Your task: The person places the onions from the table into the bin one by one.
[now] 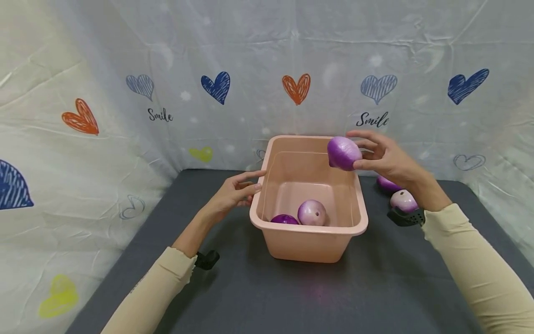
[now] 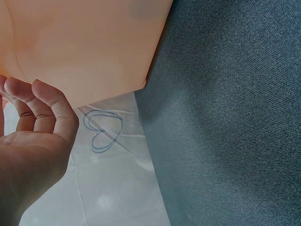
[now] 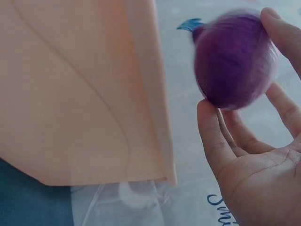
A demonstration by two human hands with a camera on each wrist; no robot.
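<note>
My right hand (image 1: 385, 157) holds a shiny purple onion (image 1: 343, 153) between thumb and fingertips, over the right rim of a peach plastic tub (image 1: 308, 229). In the right wrist view the onion (image 3: 235, 61) shows its pointed end towards the tub's wall (image 3: 94, 94). My left hand (image 1: 229, 195) is at the tub's left rim, index finger and thumb tips right at the edge. The left wrist view shows its other fingers (image 2: 56, 106) loosely bent beside the tub's side. Inside the tub lie a pale purple onion (image 1: 312, 213) and a darker one (image 1: 284, 219), partly hidden by the front rim.
Right of the tub, a dark purple onion (image 1: 388, 184) and a whitish-purple onion (image 1: 403, 201) lie on the dark grey table (image 1: 292, 297), partly behind my right wrist. A pale curtain (image 1: 258, 55) printed with hearts hangs close behind the tub.
</note>
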